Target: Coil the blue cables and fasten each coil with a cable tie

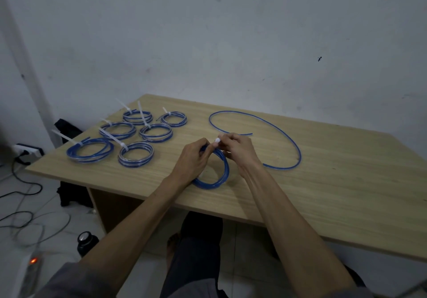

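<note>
A blue cable coil point(218, 177) stands tilted on the wooden table point(323, 193) between my hands. My left hand point(193, 159) grips the top of that coil. My right hand point(239, 151) pinches a white cable tie point(217, 140) at the coil's top, right against my left fingers. One loose blue cable point(279, 133) lies uncoiled in a wide loop at the back right. Several finished coils point(136, 140) with white ties sticking out lie on the left part of the table.
The wall runs close behind the table. On the floor at left lie a power strip point(28, 151), dark cords, a black bottle point(86, 242) and a white device with an orange light point(33, 260). My legs are under the table's front edge.
</note>
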### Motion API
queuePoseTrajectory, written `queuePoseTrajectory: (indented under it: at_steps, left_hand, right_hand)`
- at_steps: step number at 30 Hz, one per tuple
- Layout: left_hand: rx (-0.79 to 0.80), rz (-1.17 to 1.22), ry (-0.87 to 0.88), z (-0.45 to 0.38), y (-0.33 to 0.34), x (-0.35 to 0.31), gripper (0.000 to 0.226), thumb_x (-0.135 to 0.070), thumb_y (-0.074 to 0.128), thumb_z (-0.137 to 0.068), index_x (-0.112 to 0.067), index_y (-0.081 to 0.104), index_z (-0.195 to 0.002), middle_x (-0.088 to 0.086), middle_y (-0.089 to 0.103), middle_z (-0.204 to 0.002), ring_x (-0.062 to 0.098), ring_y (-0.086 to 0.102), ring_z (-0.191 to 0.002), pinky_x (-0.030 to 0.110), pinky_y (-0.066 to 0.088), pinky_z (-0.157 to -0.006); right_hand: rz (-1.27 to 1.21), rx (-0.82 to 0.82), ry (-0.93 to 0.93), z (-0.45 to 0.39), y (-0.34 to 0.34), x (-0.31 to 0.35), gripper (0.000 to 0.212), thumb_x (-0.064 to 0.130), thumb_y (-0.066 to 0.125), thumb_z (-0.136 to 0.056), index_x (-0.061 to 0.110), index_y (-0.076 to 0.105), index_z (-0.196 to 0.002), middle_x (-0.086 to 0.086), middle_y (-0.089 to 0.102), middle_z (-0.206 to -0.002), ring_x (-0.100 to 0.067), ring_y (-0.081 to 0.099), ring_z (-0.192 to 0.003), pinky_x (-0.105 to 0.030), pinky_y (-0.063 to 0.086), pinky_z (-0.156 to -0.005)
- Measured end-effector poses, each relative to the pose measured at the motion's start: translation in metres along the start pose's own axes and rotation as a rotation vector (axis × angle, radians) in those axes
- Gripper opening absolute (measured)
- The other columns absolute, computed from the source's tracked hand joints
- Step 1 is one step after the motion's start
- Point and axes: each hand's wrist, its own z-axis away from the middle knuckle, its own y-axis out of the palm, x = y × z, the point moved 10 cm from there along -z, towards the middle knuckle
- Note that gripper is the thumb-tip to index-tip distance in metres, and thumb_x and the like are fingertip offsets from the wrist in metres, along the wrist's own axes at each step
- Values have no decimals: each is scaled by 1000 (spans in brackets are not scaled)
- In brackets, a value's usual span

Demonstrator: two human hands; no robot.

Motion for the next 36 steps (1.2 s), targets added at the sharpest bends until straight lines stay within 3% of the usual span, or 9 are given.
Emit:
queuePoseTrajectory:
  at_steps: [3, 10, 16, 19, 21, 23, 29, 32, 36]
  left_hand:
    - [-23, -10, 4, 1, -3, -1, 48, -53, 44, -99, -13, 62, -80, 3, 57, -65, 17, 52, -61, 23, 38, -55]
    - [-23, -15, 6, 1, -2, 0, 43, -38, 37, -107, -12, 69, -96, 4, 69, -82, 16, 64, -75, 32, 49, -67]
    - [-14, -16, -4, 2, -2, -4, 34, -39, 47, -105, -19, 54, -79, -6, 52, -62, 7, 48, -56, 18, 36, -54]
    - [-15, 1, 2, 4, -1, -7, 35, -41, 42, -106, -24, 53, -76, -6, 52, -62, 8, 47, -56, 21, 35, -54]
    - [-18, -7, 5, 4, -2, -8, 35, -33, 36, -108, -37, 50, -76, -8, 54, -65, 10, 48, -58, 24, 35, -55]
    - [-19, -43, 4, 4, -2, -7, 37, -27, 36, -109, -39, 46, -76, -8, 55, -66, 13, 50, -59, 24, 34, -54]
    - [-24, -35, -10, 3, -1, 0, 27, -24, 42, -107, -19, 49, -81, -4, 49, -62, 10, 43, -53, 24, 32, -50]
    - [-29, -19, 5, 2, -2, -2, 23, -22, 43, -106, -15, 50, -85, -3, 52, -66, 9, 45, -56, 21, 34, -53]
    - [-52, -25, 9, 0, -4, 0, 22, -22, 45, -105, -20, 50, -84, -1, 58, -74, 13, 51, -64, 19, 37, -56]
  right_hand:
    - [67, -18, -34, -3, -1, 4, 18, 19, 61, -100, 4, 69, -98, -6, 75, -85, -10, 73, -71, -18, 53, -61]
    - [57, -92, -66, -2, -3, 4, 23, 20, 49, -106, 1, 59, -111, -11, 76, -87, -16, 74, -69, -20, 54, -57]
    - [-142, -31, 63, 6, 9, -16, 21, 27, 67, -96, 7, 74, -98, -6, 75, -90, -13, 69, -79, -24, 55, -71]
    - [-173, -66, 44, 6, 8, -18, 20, 26, 62, -99, 10, 73, -96, -9, 74, -96, -16, 67, -82, -29, 53, -72]
    - [-135, -96, -2, 5, 6, -13, 19, 25, 59, -101, 10, 71, -97, -11, 74, -100, -16, 68, -83, -26, 53, -67]
    - [-54, -113, -57, 5, 4, -8, 19, 24, 57, -102, 10, 70, -97, -9, 75, -101, -17, 70, -86, -23, 54, -62]
    - [146, -125, -187, -1, 1, 1, 20, 22, 57, -102, 10, 71, -94, -4, 73, -95, -15, 70, -92, -31, 56, -87]
    - [174, -118, -211, -2, 4, 3, 20, 21, 59, -100, 7, 72, -95, 0, 71, -89, -13, 68, -88, -27, 53, -83]
    - [241, -159, -249, -5, 7, 4, 21, 24, 61, -99, 11, 73, -88, -1, 72, -80, -20, 69, -81, -35, 54, -78]
